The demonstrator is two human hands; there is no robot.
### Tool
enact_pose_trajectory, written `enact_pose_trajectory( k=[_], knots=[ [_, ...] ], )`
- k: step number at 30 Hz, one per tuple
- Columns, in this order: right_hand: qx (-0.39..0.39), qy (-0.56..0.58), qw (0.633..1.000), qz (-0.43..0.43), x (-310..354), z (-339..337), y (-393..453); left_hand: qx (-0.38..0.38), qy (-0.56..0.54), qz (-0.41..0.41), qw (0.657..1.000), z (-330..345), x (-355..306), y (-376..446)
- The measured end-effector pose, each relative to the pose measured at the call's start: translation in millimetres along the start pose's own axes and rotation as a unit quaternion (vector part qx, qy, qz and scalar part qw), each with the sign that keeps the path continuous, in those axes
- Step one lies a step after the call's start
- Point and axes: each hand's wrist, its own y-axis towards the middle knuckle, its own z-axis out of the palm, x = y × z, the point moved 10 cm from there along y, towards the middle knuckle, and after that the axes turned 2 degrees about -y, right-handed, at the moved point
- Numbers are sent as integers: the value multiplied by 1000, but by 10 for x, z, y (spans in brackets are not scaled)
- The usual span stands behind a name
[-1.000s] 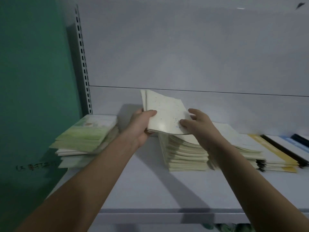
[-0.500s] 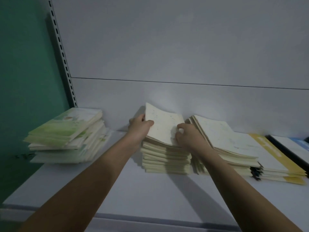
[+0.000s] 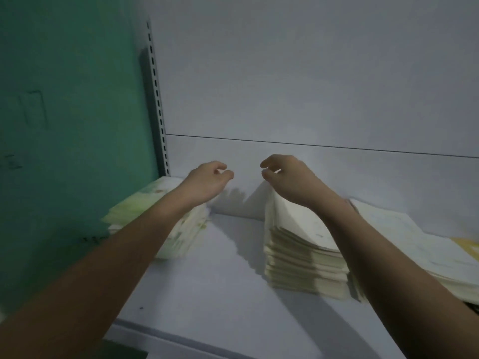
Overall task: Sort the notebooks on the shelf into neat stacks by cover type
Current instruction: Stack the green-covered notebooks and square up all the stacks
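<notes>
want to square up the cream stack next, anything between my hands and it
Nothing visible does. The right hand hangs just above the cream stack, and the left hand has only bare shelf between it and the stack.

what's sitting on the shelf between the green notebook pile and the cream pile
Nothing: in the head view, bare shelf separates the green pile from the cream pile.

Green side wall [image 3: 64, 112], pale back panel [image 3: 311, 73], slotted upright [image 3: 156, 99], dim light

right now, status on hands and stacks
Left hand and right hand both empty, fingers loosely curled, raised. Cream stack on shelf, green stack to its left. Nothing in the way.
</notes>
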Motion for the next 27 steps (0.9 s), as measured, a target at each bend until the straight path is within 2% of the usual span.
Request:
enact_pose_trajectory(
  k=[5,10,12,16,20,24,27],
  knots=[
    [37,9,998,-44,715,655,154,-32,68,-17,997,-679,695,20],
    [69,22,997,-42,1256,1414,205,-56,88,-33,994,-1290,1509,32],
    [72,-15,997,-30,1462,1738,241,-55,69,-44,995,-1446,1853,6],
    [88,-166,982,-18,1783,2305,303,-22,-1,-46,999,-1512,2419,-72],
    [142,-233,962,7,1761,2628,241,19,-66,-33,997,-1457,2627,-154],
    [78,-234,969,-6,1859,2493,14,29,-113,-22,993,-1504,2659,-242],
    [65,-238,969,-18,1964,2405,-189,-8,-150,-4,989,-1607,2562,-336]
  ],
)
